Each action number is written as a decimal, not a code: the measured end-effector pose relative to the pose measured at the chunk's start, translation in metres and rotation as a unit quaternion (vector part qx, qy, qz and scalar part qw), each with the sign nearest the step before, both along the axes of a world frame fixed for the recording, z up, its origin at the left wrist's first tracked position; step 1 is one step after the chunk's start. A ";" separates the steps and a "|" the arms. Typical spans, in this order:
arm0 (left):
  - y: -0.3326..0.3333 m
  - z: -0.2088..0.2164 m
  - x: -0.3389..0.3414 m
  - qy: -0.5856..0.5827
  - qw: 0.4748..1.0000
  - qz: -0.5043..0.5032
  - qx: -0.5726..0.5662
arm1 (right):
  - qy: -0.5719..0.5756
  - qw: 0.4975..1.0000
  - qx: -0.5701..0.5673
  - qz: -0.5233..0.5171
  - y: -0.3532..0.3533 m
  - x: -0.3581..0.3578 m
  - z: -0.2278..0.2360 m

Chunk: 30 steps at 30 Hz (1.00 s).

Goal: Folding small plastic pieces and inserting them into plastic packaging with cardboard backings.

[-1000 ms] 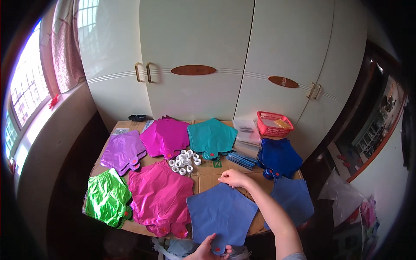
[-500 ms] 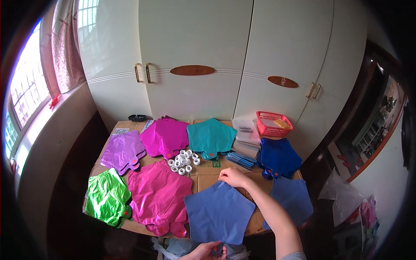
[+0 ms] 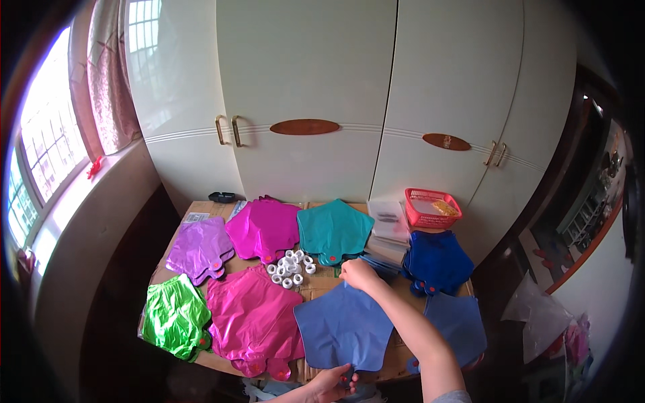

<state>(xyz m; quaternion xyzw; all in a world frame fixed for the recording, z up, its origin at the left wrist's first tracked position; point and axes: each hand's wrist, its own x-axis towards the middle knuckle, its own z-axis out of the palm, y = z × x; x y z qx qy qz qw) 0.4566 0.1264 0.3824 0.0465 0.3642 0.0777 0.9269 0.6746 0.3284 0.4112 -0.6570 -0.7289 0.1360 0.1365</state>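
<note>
A matte blue, flat star-shaped foil balloon [image 3: 345,326] lies in front of me at the near edge of the cardboard-covered table. My right hand [image 3: 361,274] pinches its far tip, fingers closed. At the near end, my left hand [image 3: 329,385] grips the balloon's neck tab between thumb and fingers; a small red dot shows there. Beside my right forearm rests another matte blue balloon [image 3: 457,329], partly hidden by the arm. Just past my right hand is a stack of narrow blue strips [image 3: 381,266], partly covered by it.
Flat balloons surround the work: green [image 3: 176,316], pink [image 3: 255,319], lilac [image 3: 199,248], magenta [image 3: 264,228], teal [image 3: 334,228] and dark blue [image 3: 438,258]. White ribbon rolls [image 3: 289,267] cluster mid-table. Clear bags [image 3: 388,221] and a red basket [image 3: 433,219] stand at the back, before white cabinets [image 3: 302,67].
The whole scene sits lower in the picture as the view tilts up. Both hands keep their hold on the blue balloon, whose near part now looks more creased and raised.
</note>
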 end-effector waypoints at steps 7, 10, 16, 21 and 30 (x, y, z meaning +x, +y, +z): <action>0.024 -0.001 0.011 0.001 1.000 0.021 -0.017 | 0.044 0.987 0.153 0.005 -0.012 -0.007 0.008; 0.027 -0.001 0.015 0.001 0.999 0.020 -0.028 | 0.101 0.975 0.196 0.029 -0.048 -0.020 0.000; 0.029 0.002 0.021 0.004 0.999 0.024 -0.048 | 0.021 0.980 0.180 0.080 -0.103 -0.030 -0.003; 0.027 -0.001 0.023 0.013 0.998 0.032 -0.044 | 0.012 0.973 0.211 0.087 -0.105 -0.027 -0.016; 0.028 0.007 0.022 0.015 0.998 0.038 -0.041 | 0.015 0.973 0.216 0.084 -0.107 -0.028 -0.020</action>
